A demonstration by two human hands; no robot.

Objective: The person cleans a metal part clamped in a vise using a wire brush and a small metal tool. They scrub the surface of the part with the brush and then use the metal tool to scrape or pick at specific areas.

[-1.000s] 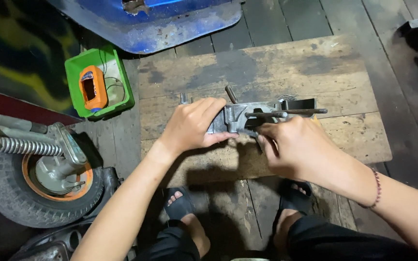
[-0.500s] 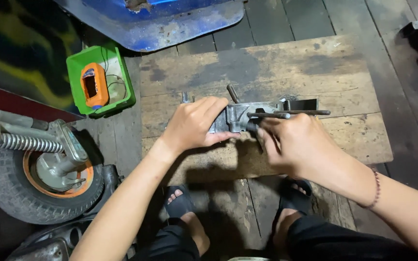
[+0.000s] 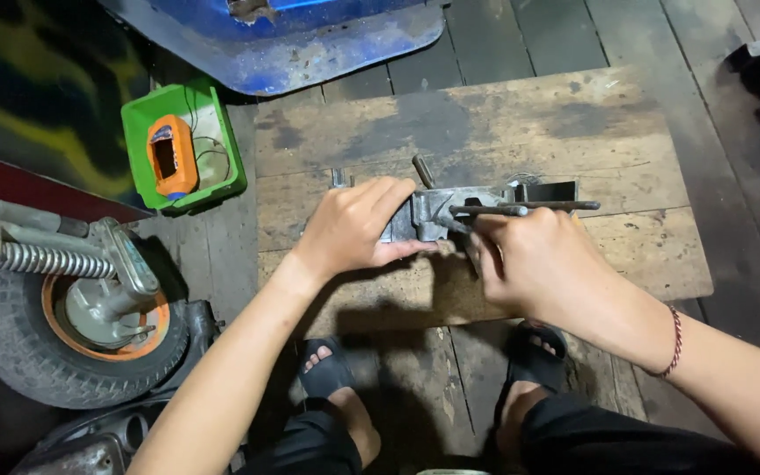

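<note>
A grey metal bracket part lies on a worn wooden board. My left hand presses down on the part's left end and grips it. My right hand is closed around a tool handle right of the part; a thin dark rod sticks out from the part toward the right, just above that hand. A short peg stands up behind the part. What my right hand's fingers hold is mostly hidden under the hand.
A green tray with an orange block sits left of the board. A small wheel with a spring strut lies at lower left. A blue metal panel is at the top. My sandalled feet rest below the board.
My right hand shifted slightly and its wrist turned a little; the left hand and the metal part stayed put.
</note>
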